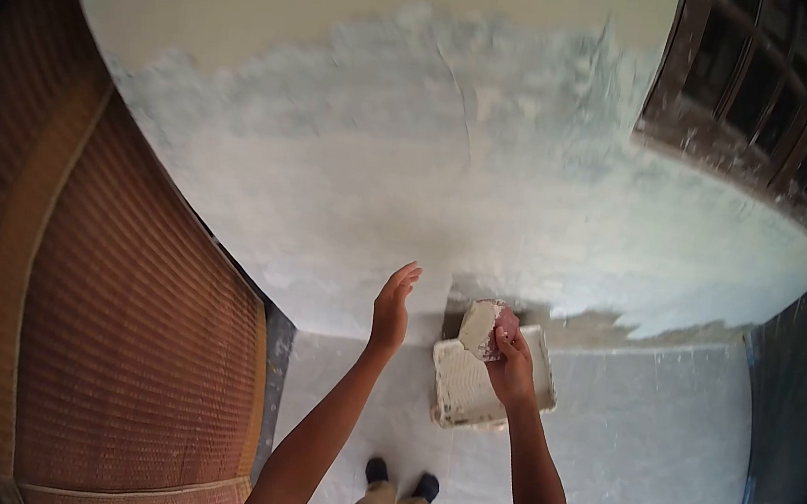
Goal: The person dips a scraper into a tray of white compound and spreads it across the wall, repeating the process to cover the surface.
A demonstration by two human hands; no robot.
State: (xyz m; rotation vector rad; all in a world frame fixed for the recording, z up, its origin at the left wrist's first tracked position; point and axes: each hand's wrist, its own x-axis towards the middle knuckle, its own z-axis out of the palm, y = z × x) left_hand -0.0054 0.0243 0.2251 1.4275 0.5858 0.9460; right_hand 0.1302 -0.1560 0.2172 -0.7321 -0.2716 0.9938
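Observation:
My right hand [513, 368] grips a flat, reddish putty spreader [509, 322], its left part coated in thick whitish putty. Thumb and fingers close around its lower right edge. Below and behind it, a whitish plastic tray [449, 384] smeared with the same material lies on the floor at the wall's foot. My left hand [391, 311] is raised to the left with fingers stretched out and nothing in it. In front of both hands stands the wall [333, 173], with whitish-grey smears over its lower area and cream paint above.
A brown-framed window [718, 155] with dark panes sits at the upper right. Along the left hangs a reddish-brown woven mat [146, 301] with tan bands. My feet in dark footwear [426, 487] stand on the pale grey floor [643, 433]. A dark panel [804, 382] is at the right.

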